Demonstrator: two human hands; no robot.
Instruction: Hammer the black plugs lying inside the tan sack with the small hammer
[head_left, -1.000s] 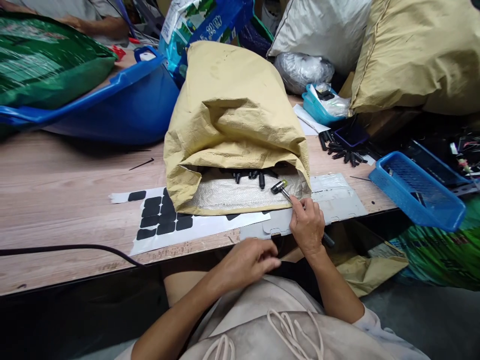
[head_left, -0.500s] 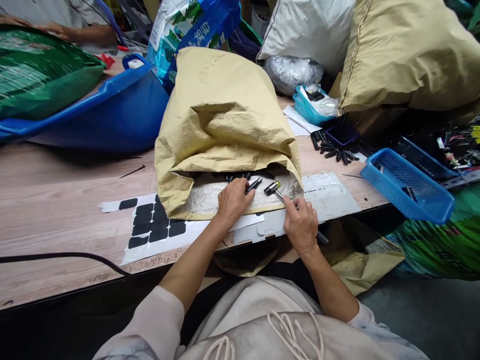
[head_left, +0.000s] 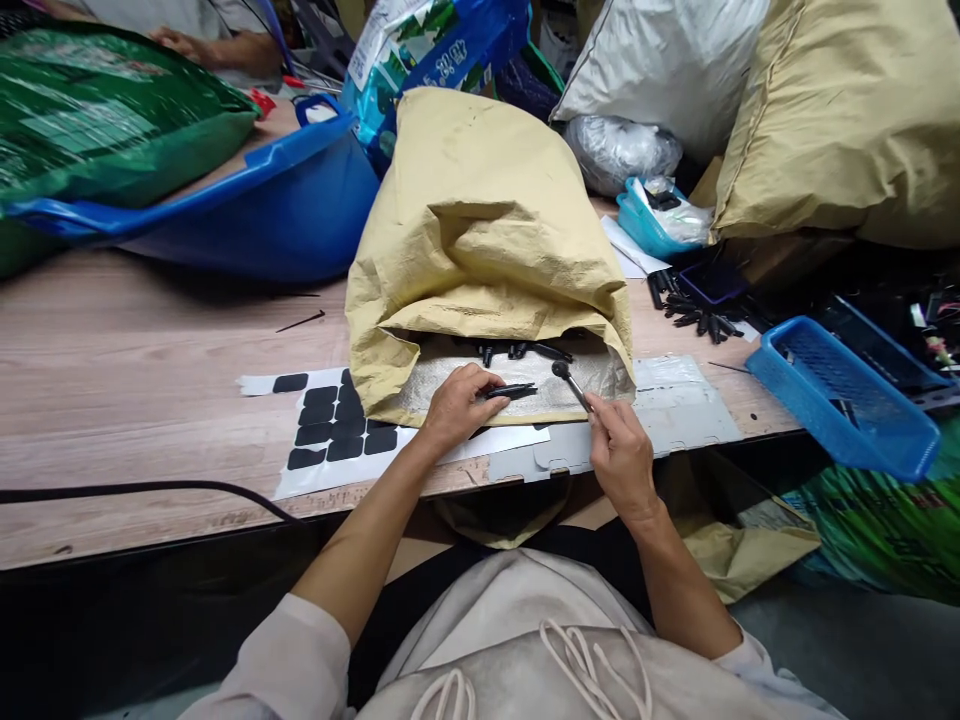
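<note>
Tan paper sack [head_left: 480,250] lies open-mouthed on the table; at its mouth the left hand [head_left: 454,405] now pinches a thin black part [head_left: 510,391], pulled slightly outward; right hand [head_left: 621,455] grips a small hammer [head_left: 570,382], head lifted.

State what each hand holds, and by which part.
Left hand pinches thin black pieces at their near ends. Right hand grips a small hammer by its handle.
</note>
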